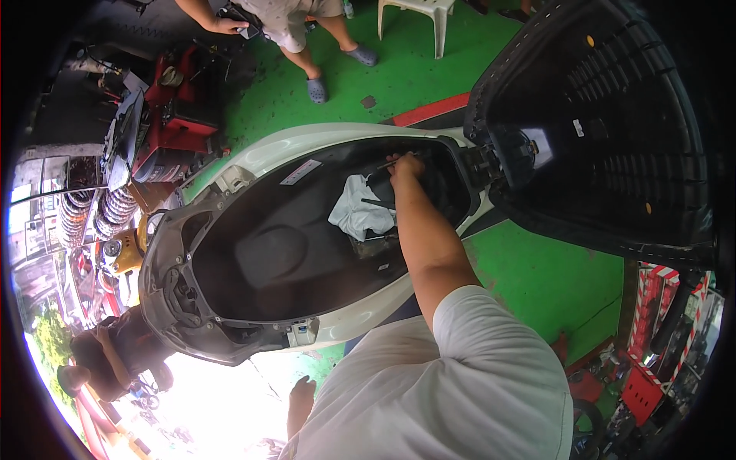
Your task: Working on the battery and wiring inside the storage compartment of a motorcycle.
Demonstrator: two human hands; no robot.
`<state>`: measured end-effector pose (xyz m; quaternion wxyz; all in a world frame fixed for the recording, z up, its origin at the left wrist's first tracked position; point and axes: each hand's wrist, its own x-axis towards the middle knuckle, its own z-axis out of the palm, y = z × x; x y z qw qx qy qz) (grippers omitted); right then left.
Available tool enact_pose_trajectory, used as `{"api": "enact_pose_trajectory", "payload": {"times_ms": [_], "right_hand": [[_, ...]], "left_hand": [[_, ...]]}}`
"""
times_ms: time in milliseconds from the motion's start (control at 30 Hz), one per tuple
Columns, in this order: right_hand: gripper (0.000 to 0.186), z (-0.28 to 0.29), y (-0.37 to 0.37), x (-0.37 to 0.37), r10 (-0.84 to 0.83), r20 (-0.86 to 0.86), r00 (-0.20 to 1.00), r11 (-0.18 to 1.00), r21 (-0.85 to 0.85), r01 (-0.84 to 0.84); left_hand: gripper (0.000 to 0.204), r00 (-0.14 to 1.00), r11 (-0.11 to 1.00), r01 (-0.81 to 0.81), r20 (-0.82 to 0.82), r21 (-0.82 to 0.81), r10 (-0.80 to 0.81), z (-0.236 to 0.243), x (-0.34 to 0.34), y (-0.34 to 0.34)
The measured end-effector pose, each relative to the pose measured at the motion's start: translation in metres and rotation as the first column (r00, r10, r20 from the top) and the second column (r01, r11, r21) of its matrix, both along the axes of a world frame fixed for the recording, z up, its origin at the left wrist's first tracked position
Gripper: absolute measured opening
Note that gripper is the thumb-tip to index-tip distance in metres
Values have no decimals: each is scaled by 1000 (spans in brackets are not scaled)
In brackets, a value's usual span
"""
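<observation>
White-sleeved, the right arm [431, 238] that I follow from my distant station reaches into the under-seat storage compartment [222, 238] of a scooter [287, 139], where the right hand [406, 166] is closed on a thin, rod-like object [389, 163], too small to identify. The left hand [301, 394] hangs outside the bodywork, fingers partly curled; I cannot tell whether it holds anything. As to progress, I judge access complete, since the hinged seat [613, 138] stands raised, while handling of the contents appears unfinished: a crumpled white cloth [354, 211] and a black strip-like piece [377, 203] lie inside. The rod-like object sits in the right hand's grasp near the compartment's far wall; the cloth lies left of that forearm, nearer the wearer, and well apart from the left hand. Beyond, I note the green floor [537, 268] and a bystander [295, 24] in blue-grey clogs [317, 90].
</observation>
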<state>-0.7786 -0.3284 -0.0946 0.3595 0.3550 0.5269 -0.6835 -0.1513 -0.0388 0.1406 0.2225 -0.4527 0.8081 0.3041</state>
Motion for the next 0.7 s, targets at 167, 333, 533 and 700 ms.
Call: {"api": "enact_pose_trajectory", "payload": {"times_ms": [167,333,533,700], "right_hand": [[16,-4,9,1,97,-14,995,995,13,-96],[20,2,8,-10,247,-78,966,968,72,-242],[24,6,33,-38,164,82,983,985,29,-167],[22,3,17,-24,268,66,961,961,-81,-263]], "left_hand": [[26,935,896,-320,254,309,247,163,-170,-81],[28,977,950,-215,38,225,212,217,-290,-167],[20,908,958,237,-315,-162,-278,45,-456,-266],[25,931,900,155,-245,-407,-271,-116,-526,-310]]}}
